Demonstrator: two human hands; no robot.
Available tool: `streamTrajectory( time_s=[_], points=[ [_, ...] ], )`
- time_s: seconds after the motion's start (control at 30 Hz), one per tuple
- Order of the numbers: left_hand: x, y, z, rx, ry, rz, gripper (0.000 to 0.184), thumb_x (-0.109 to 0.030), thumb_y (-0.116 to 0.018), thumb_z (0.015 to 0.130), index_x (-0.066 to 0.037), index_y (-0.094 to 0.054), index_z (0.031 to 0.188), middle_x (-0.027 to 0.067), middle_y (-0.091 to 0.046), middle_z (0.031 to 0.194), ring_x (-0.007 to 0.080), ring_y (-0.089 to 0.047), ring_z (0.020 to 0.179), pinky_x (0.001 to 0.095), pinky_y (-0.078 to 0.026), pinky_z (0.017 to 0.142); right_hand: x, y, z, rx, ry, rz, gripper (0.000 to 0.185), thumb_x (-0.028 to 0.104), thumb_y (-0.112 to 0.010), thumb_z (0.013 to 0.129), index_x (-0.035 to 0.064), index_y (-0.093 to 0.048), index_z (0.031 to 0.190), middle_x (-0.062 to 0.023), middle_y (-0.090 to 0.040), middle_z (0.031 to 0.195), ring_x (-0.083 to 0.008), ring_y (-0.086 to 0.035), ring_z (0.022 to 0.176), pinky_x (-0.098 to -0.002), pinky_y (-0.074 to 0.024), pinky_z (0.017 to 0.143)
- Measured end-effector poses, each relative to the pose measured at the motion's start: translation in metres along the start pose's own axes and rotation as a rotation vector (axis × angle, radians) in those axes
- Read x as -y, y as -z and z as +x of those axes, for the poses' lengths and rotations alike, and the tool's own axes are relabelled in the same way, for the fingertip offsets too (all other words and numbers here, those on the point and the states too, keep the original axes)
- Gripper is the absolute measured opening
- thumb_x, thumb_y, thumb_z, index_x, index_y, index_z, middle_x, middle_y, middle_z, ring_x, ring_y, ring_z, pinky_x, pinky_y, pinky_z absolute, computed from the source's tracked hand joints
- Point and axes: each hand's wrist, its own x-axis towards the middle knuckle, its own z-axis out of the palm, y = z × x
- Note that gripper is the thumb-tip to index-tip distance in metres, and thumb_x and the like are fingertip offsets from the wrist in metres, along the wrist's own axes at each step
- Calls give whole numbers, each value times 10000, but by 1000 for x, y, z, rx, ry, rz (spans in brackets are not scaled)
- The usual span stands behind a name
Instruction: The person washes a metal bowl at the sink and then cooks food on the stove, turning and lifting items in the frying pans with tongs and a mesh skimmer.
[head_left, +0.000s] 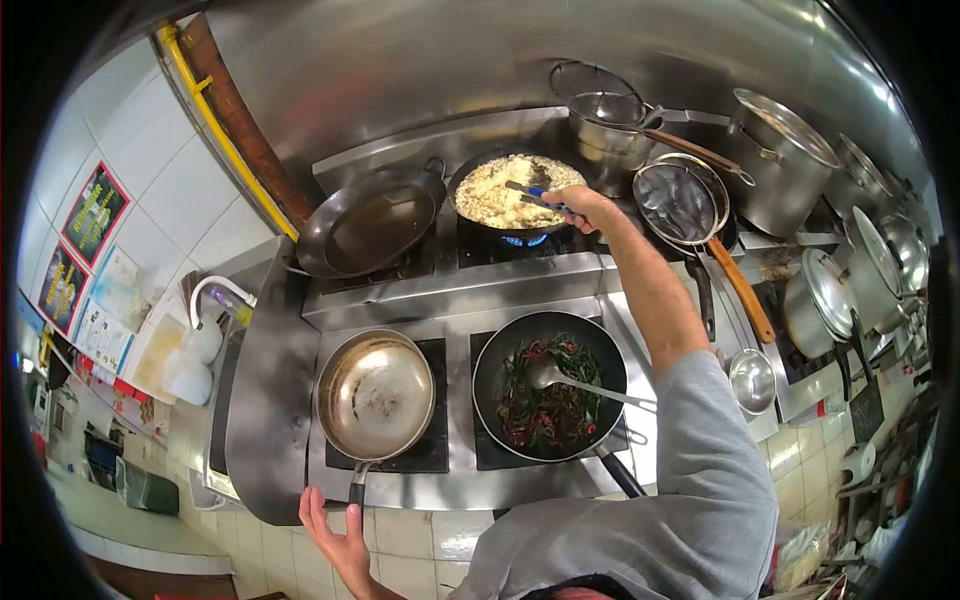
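Note:
My right hand [580, 208] reaches to the back burner, its fingers closed around a pair of tongs [540, 200] with blue on the grips. The tongs' ends are over a dark pan [453, 200] full of pale yellow, crumbly food [500, 197]; a blue flame burns below it. My left hand [343, 545] is low at the front with fingers spread, holding nothing. It is close to the handle [357, 490] of a bare metal frying pan [376, 395], apparently not gripping it.
A black wok [483, 425] at front right holds dark greens with red pieces and a ladle [545, 375]. Back left is a wide dark pan [385, 230] with brownish liquid. Strainers [680, 200] and a tall stockpot [785, 170] stand right. A steel bowl [752, 382] sits near my right arm.

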Motion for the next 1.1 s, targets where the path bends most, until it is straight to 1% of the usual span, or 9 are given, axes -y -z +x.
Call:
streamTrajectory(
  time_s=[0.23, 0.43, 0.53, 0.63, 0.77, 0.83, 0.87, 0.93, 1.1],
  points=[
    [-12, -11, 1, 15, 28, 34, 529, -100, -643, 747, -33, -437, 1229, 138, -369, 1287, 287, -427, 1111, 408, -350, 889, -2, -2, 21, 60, -14, -66, 362, 424, -590, 779, 98, -467, 682, 13, -377, 503, -76, -302, 365, -244, -229, 333],
    [-3, -14, 9, 31, 20, 46, 533, -111, -646, 749, -35, -434, 1232, 143, -369, 1285, 291, -430, 1097, 408, -356, 876, 8, -6, 27, 20, 7, -175, 369, 443, -604, 763, 99, -483, 706, 15, -379, 507, -77, -301, 368, -259, -229, 337],
    [4, -14, 13, 40, 28, 63, 537, -115, -648, 746, -33, -433, 1231, 147, -373, 1282, 296, -433, 1084, 404, -360, 867, 26, 2, 12, -56, 48, -273, 382, 419, -577, 786, 87, -448, 650, 3, -371, 483, -101, -311, 357, -282, -237, 345],
    [7, -15, 17, 37, 15, 72, 538, -114, -648, 741, -29, -435, 1227, 151, -380, 1275, 299, -436, 1072, 400, -365, 860, 32, 5, 13, 45, -12, -274, 342, 412, -599, 762, 99, -470, 707, 17, -376, 504, -79, -311, 380, -260, -223, 353],
    [12, -16, 22, 35, 2, 67, 537, -109, -648, 737, -25, -437, 1224, 154, -383, 1270, 299, -437, 1071, 399, -369, 855, 33, 1, 16, 83, -33, -352, 324, 412, -611, 740, 112, -493, 761, 25, -375, 514, -78, -314, 383, -255, -219, 354],
    [12, -16, 23, 35, 15, 50, 537, -106, -648, 736, -19, -437, 1222, 159, -383, 1270, 298, -439, 1071, 400, -374, 853, 34, -2, 19, 59, -88, -383, 305, 396, -628, 720, 125, -518, 806, 14, -398, 547, -80, -338, 410, -255, -245, 368],
    [12, -15, 23, 34, 17, 50, 537, -106, -648, 736, -19, -437, 1222, 159, -383, 1270, 298, -439, 1071, 400, -374, 853, 33, -5, 20, 61, -88, -385, 305, 396, -628, 720, 125, -518, 806, 14, -398, 547, -80, -338, 410, -255, -245, 368],
    [12, -15, 23, 41, 30, 53, 536, -105, -646, 738, -15, -436, 1222, 159, -382, 1271, 299, -445, 1070, 404, -375, 853, 34, -12, 11, -33, -18, -334, 385, 439, -622, 727, 97, -476, 628, 28, -382, 481, -65, -286, 352, -247, -187, 329],
    [13, -17, 25, 35, 26, 53, 538, -109, -646, 739, -13, -433, 1224, 154, -382, 1268, 302, -451, 1066, 409, -372, 863, 35, -22, 28, -32, -49, -408, 364, 435, -638, 704, 95, -511, 698, 10, -397, 523, -74, -332, 392, -251, -237, 345]
  ],
)
